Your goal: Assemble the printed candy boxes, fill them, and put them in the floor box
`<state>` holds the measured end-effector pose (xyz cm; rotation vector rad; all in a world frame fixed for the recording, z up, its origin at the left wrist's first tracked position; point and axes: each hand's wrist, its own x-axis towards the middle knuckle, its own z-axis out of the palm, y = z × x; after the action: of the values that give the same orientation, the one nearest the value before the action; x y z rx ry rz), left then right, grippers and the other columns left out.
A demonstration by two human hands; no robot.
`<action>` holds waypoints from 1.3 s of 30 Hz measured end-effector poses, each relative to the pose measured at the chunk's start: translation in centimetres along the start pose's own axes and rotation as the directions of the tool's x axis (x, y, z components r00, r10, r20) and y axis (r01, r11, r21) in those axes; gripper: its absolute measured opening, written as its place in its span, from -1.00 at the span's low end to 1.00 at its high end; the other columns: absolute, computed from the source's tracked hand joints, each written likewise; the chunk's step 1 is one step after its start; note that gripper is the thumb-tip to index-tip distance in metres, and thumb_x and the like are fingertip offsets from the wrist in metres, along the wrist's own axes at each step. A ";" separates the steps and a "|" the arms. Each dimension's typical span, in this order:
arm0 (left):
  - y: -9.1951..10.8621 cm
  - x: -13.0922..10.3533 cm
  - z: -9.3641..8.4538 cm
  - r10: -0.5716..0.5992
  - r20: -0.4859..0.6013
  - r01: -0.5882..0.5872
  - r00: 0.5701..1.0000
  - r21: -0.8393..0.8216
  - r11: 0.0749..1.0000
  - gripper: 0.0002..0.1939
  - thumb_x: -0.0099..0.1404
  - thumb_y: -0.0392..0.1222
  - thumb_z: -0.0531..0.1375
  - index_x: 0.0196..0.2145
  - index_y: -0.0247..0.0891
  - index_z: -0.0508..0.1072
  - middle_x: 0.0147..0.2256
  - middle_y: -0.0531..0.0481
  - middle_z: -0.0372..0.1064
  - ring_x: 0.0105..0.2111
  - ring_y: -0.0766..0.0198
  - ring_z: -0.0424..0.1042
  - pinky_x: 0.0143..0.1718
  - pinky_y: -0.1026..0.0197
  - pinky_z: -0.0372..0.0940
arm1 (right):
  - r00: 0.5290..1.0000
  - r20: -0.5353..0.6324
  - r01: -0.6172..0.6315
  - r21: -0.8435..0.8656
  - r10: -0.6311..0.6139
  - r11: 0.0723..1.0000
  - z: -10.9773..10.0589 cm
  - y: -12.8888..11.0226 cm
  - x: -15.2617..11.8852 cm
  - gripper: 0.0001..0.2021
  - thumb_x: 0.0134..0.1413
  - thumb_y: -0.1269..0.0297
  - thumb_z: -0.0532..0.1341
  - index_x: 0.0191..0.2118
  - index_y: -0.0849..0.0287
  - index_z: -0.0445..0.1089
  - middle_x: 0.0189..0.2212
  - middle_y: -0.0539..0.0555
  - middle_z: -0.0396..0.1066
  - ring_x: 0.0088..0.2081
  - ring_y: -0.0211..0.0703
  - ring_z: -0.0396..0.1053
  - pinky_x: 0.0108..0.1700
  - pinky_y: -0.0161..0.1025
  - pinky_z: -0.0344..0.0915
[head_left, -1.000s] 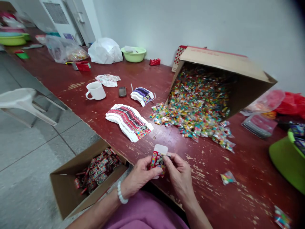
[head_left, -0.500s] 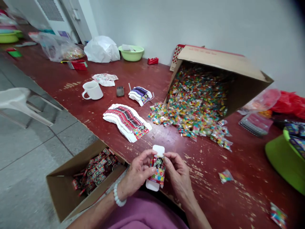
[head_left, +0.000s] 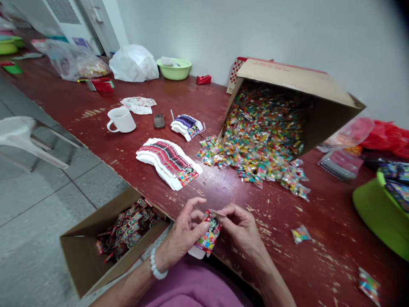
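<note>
Between my hands, over the table's front edge, is a small red printed candy box (head_left: 209, 233), tilted, with a white flap hanging out at its lower end. My left hand (head_left: 188, 228) grips its side with the thumb across the front, the index finger lifted off. My right hand (head_left: 239, 224) pinches the top flap, which is now bent over. A fanned stack of flat red boxes (head_left: 169, 164) lies just beyond. To its right, small candy packets (head_left: 255, 157) spill from a tipped cardboard carton (head_left: 326, 111).
Below the table edge at left stands an open carton (head_left: 79, 260) holding many red boxes. A white mug (head_left: 123, 120), a purple box stack (head_left: 187, 126) and a green basin (head_left: 370, 213) are on the table. Two loose candy packets (head_left: 300, 234) lie at right.
The upright top flap has been folded down by my right hand. The box has tilted, its top towards the right, and my left index finger has lifted off it.
</note>
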<state>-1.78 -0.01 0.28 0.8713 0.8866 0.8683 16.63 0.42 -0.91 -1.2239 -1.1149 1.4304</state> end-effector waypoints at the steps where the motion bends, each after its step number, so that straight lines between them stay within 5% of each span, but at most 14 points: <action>1: 0.1 0.0 0.1 -0.045 0.000 0.045 0.999 -0.057 0.997 -0.50 0.26 -0.10 0.29 0.09 -0.08 0.21 -0.28 0.04 0.43 -0.33 0.29 0.43 -0.30 0.29 0.30 | 1.000 -0.009 0.027 -0.010 -0.027 1.000 0.1 0.0 -0.1 -0.81 0.06 0.17 0.36 -0.40 0.19 0.48 -0.46 0.00 0.44 -0.43 -0.25 0.35 -0.37 -0.32 0.28; 7: 0.1 0.3 1.2 -0.320 0.125 0.340 0.939 -0.197 0.919 -0.45 0.38 0.22 -0.04 0.09 -0.25 0.28 -0.47 -0.05 0.45 -0.69 0.28 0.39 -0.68 0.29 0.25 | 0.987 0.115 0.129 -0.141 -0.113 0.982 0.5 -0.9 -0.7 -0.81 0.15 0.12 0.27 -0.32 0.13 0.50 -0.35 0.06 0.47 -0.49 -0.23 0.41 -0.44 -0.30 0.32; 12: 0.0 0.5 1.7 -0.318 0.024 0.318 0.948 -0.136 0.938 -0.40 0.35 0.26 -0.02 0.06 -0.28 0.37 -0.52 -0.02 0.44 -0.72 0.31 0.37 -0.72 0.34 0.21 | 0.993 0.099 0.081 -0.149 -0.067 0.986 0.5 -1.2 -0.4 -0.75 0.13 0.05 0.28 -0.35 0.13 0.50 -0.39 0.07 0.52 -0.51 -0.21 0.43 -0.44 -0.28 0.35; 19: -0.3 0.6 1.6 -0.292 0.007 0.292 0.956 -0.015 0.956 -0.30 0.31 0.35 -0.05 -0.34 -0.40 0.52 -0.55 -0.08 0.43 -0.73 0.36 0.33 -0.73 0.36 0.14 | 0.987 0.123 -0.098 -0.027 0.101 0.995 1.2 -1.2 0.2 -0.73 0.14 0.06 0.27 -0.28 0.20 0.45 -0.54 0.02 0.50 -0.64 -0.24 0.41 -0.57 -0.34 0.28; 22: -0.4 0.5 1.4 -0.263 0.023 0.263 0.964 0.039 0.964 -0.27 0.32 0.35 -0.07 -0.28 -0.41 0.54 -0.54 -0.09 0.43 -0.72 0.37 0.32 -0.71 0.37 0.13 | 0.987 0.110 -0.120 0.042 0.114 0.992 1.4 -1.2 0.2 -0.73 0.12 0.06 0.29 -0.30 0.21 0.44 -0.56 0.02 0.49 -0.66 -0.24 0.39 -0.58 -0.34 0.26; 28: -0.2 0.5 1.2 -0.222 -0.009 0.222 0.975 0.076 0.972 -0.30 0.36 0.30 -0.09 0.18 -0.29 0.32 -0.50 -0.04 0.44 -0.69 0.33 0.36 -0.68 0.35 0.18 | 0.989 0.147 0.025 -0.068 -0.015 0.997 1.0 -1.5 -0.4 -0.78 0.22 0.12 0.22 -0.35 0.17 0.42 -0.47 0.00 0.44 -0.54 -0.26 0.38 -0.43 -0.29 0.31; 35: -0.7 0.7 0.9 -0.194 -0.063 0.198 0.979 0.049 0.979 -0.40 0.37 0.23 -0.01 0.22 -0.16 0.22 -0.28 -0.07 0.45 -0.63 0.35 0.36 -0.62 0.29 0.25 | 0.950 0.181 0.307 -0.388 -0.255 0.869 2.0 -1.4 -0.9 -0.90 0.20 0.30 0.20 -0.20 0.11 0.46 -0.25 0.07 0.43 -0.28 -0.19 0.39 -0.23 -0.28 0.33; 38: -0.7 0.5 0.6 -0.204 -0.010 0.203 0.979 -0.071 0.977 -0.47 0.35 0.11 0.11 0.19 -0.12 0.18 -0.29 -0.02 0.44 -0.54 0.31 0.41 -0.51 0.28 0.28 | 0.947 0.180 0.322 -0.473 -0.268 0.820 -0.1 -1.0 1.7 -0.83 0.25 0.23 0.14 -0.15 0.06 0.47 -0.22 0.05 0.48 -0.23 -0.16 0.43 -0.17 -0.26 0.37; 39: -0.5 0.4 0.5 -0.205 0.010 0.205 0.979 -0.109 0.973 -0.50 0.35 0.06 0.14 0.16 -0.13 0.19 -0.30 -0.02 0.44 -0.48 0.29 0.44 -0.45 0.27 0.29 | 0.947 0.094 0.305 -0.571 -0.308 0.762 -1.4 -0.9 3.1 -0.80 0.26 0.20 0.12 -0.11 0.06 0.46 -0.22 0.05 0.49 -0.22 -0.14 0.44 -0.16 -0.24 0.37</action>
<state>-1.06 0.04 -0.14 0.6711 0.9047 0.7301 17.87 3.71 -0.68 -1.3656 -1.7428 0.8471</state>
